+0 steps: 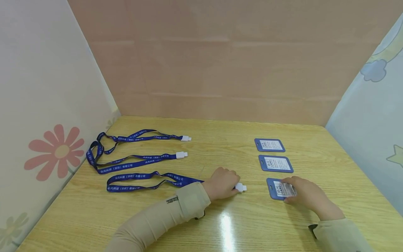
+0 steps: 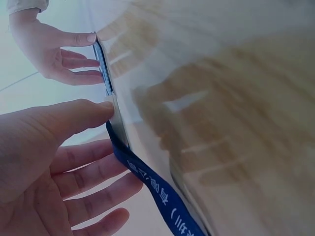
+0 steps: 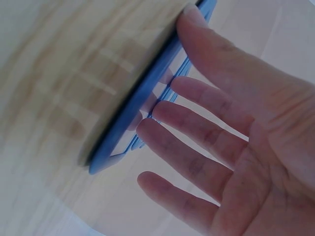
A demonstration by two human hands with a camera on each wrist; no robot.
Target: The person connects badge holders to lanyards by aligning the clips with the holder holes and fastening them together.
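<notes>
My left hand (image 1: 221,183) holds the nearest blue lanyard (image 1: 126,189) by its clip end, the white clip (image 1: 241,188) sticking out to the right past the fingers. In the left wrist view the thumb presses the clip (image 2: 117,118), while the fingers lie at the ribbon (image 2: 157,189). On the right, my right hand (image 1: 310,197) grips the nearest blue ID card holder (image 1: 272,189) across its width, thumb at the near edge and fingers at the far edge. That card holder (image 3: 130,110) lies flat, its slotted end facing the clip.
Two more blue lanyards (image 1: 132,139) with white clips (image 1: 181,155) lie behind, on the left of the wooden table (image 1: 220,147). Behind the held card, two card holders (image 1: 276,163) lie in a column. A brown back wall (image 1: 220,70) and patterned side walls (image 1: 47,87) surround the table.
</notes>
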